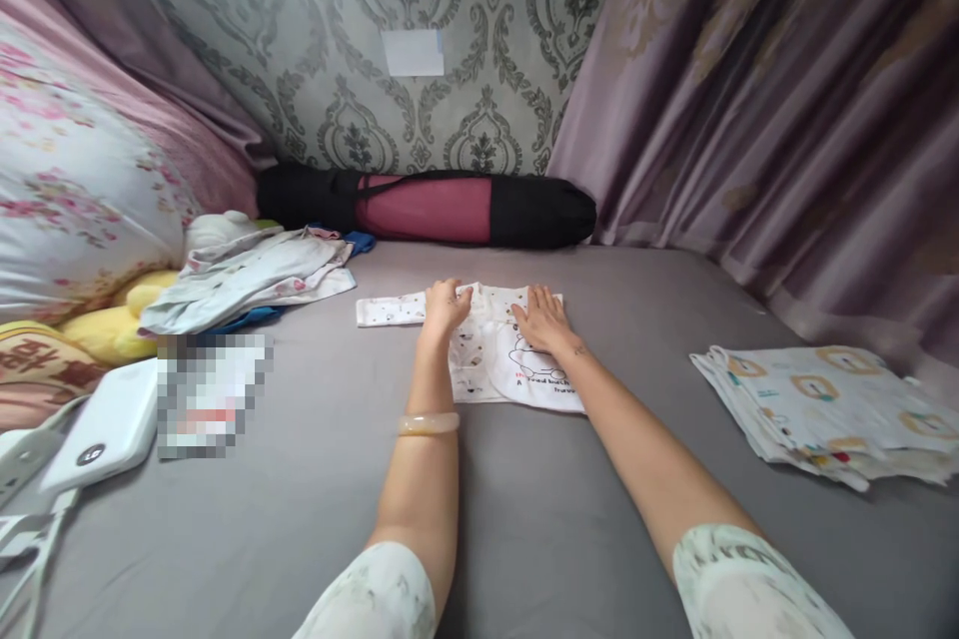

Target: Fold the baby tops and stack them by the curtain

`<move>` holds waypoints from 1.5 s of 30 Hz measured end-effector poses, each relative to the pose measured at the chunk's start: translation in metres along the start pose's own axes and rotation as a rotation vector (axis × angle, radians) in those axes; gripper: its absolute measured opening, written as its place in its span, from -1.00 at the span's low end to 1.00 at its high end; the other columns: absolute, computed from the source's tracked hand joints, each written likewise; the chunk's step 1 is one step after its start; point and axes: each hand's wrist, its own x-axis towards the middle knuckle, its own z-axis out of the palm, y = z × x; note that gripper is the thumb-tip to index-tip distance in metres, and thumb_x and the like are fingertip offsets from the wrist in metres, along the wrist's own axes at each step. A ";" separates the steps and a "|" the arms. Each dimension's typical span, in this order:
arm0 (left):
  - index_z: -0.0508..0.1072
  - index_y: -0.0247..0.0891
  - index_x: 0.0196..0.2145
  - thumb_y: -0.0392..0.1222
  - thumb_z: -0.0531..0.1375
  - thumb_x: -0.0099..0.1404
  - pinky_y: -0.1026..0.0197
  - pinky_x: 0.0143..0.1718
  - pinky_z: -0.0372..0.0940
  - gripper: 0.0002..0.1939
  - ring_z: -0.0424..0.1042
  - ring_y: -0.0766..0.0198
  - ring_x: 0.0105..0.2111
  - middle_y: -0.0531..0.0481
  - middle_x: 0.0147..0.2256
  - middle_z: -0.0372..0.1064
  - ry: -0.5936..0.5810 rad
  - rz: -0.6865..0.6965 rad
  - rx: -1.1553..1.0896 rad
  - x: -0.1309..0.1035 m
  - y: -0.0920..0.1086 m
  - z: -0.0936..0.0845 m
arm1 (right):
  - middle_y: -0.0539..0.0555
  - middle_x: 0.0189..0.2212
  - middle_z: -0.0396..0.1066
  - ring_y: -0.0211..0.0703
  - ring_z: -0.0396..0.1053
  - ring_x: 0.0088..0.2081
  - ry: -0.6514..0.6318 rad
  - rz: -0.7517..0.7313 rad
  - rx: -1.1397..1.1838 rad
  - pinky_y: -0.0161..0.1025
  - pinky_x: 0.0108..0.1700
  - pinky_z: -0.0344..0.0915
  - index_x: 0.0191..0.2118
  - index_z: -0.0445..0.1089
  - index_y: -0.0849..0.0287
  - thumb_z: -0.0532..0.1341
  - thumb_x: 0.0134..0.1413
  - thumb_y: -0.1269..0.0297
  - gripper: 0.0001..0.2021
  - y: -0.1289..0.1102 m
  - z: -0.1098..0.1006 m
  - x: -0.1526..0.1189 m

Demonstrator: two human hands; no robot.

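A small white baby top (478, 384) with a scattered print and a cartoon bear lies spread on the grey sheet in front of me. Its long sleeve (386, 311) stretches out to the left; the right sleeve is not seen extended. My left hand (448, 307) rests on the top near the base of that sleeve, thumb apart from the fingers. Flat on the upper right of the garment lies my right hand (540, 319), its fingers spread. It partly covers the bear drawing. Neither hand visibly grips the cloth.
Folded printed cloths (831, 404) are stacked at the right. To the left are loose clothes (255, 275), a yellow plush (105, 329), a blurred packet (214, 399) and a white device (105, 424) with cables. A black-and-red long bag (424, 208) lies along the wall.
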 end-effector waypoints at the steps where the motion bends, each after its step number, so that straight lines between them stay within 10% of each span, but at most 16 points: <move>1: 0.48 -0.37 0.02 -0.10 0.07 0.35 0.05 0.08 0.18 -0.60 0.37 -0.03 0.01 -0.32 -0.01 0.43 -0.007 -0.030 -0.018 0.002 -0.007 -0.003 | 0.38 0.40 -0.23 0.12 -0.31 0.41 0.001 0.010 -0.009 -0.02 0.38 -0.33 0.39 -0.14 0.56 -0.22 0.35 -0.03 -0.25 0.001 0.004 0.002; 15: 0.54 -0.28 -0.22 -0.16 0.10 0.25 0.12 -0.15 0.28 -0.74 0.45 0.04 -0.17 -0.11 -0.36 0.50 -0.027 -0.107 -0.149 0.006 -0.028 0.004 | 0.23 0.43 -0.27 0.00 -0.36 0.42 0.040 -0.166 0.017 0.00 0.38 -0.41 0.41 -0.12 0.36 -0.22 0.36 0.06 -0.34 -0.022 0.008 0.001; 26: 0.54 -0.29 -0.13 -0.21 0.07 0.29 0.15 -0.07 0.29 -0.70 0.48 0.07 -0.08 -0.26 -0.15 0.54 0.062 -0.229 -0.155 0.008 -0.039 -0.007 | 0.26 0.41 -0.18 -0.01 -0.25 0.41 -0.116 -0.309 0.068 -0.02 0.38 -0.32 0.40 -0.11 0.41 -0.20 0.34 0.04 -0.32 -0.040 0.012 0.001; 31: 0.55 -0.32 -0.14 -0.23 0.04 0.31 0.13 -0.05 0.28 -0.68 0.49 0.05 -0.08 -0.29 -0.13 0.53 0.090 -0.241 -0.145 0.007 -0.038 -0.011 | 0.27 0.37 -0.04 0.01 -0.17 0.40 0.029 -0.324 0.006 0.00 0.38 -0.35 0.33 0.12 0.39 -0.17 0.36 0.13 -0.41 -0.065 0.001 0.010; 45: 0.51 -0.27 -0.08 -0.18 0.08 0.30 -0.01 0.06 0.20 -0.69 0.34 -0.08 0.08 -0.33 -0.02 0.43 0.187 -0.428 -0.027 0.004 -0.046 -0.014 | 0.27 0.42 -0.22 0.04 -0.32 0.42 -0.051 -0.391 -0.009 0.06 0.38 -0.40 0.40 -0.09 0.40 -0.22 0.35 0.03 -0.33 -0.081 0.028 0.020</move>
